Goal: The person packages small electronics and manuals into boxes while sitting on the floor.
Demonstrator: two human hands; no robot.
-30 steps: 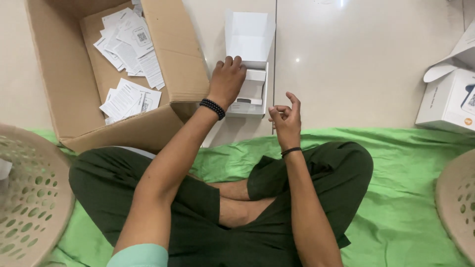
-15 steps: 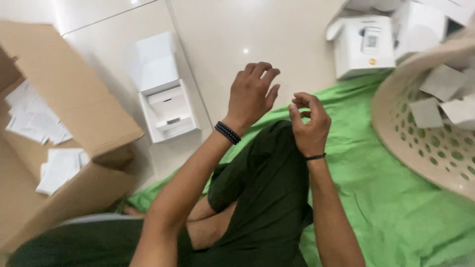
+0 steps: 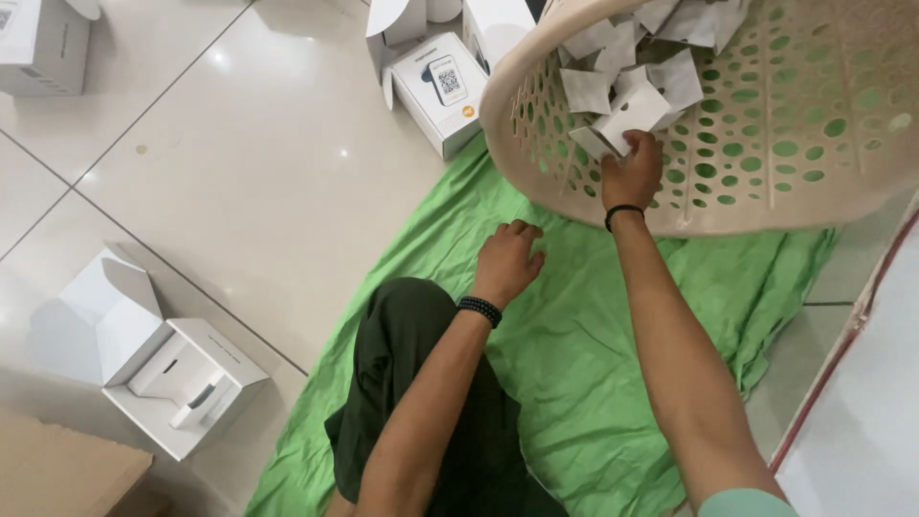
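Your right hand [image 3: 632,170] grips a small white paper packet [image 3: 627,113], flat and squarish, tilted on edge just inside the near rim of the beige perforated basket [image 3: 766,163]. The basket is tipped toward you on the green cloth [image 3: 593,364]. More white packets [image 3: 661,38] are heaped loosely inside it, overlapping at odd angles.

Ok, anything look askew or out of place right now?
Nothing spilled. The beige perforated basket sits tilted toward the person, white packets piled at its low rim where the right hand grips one.
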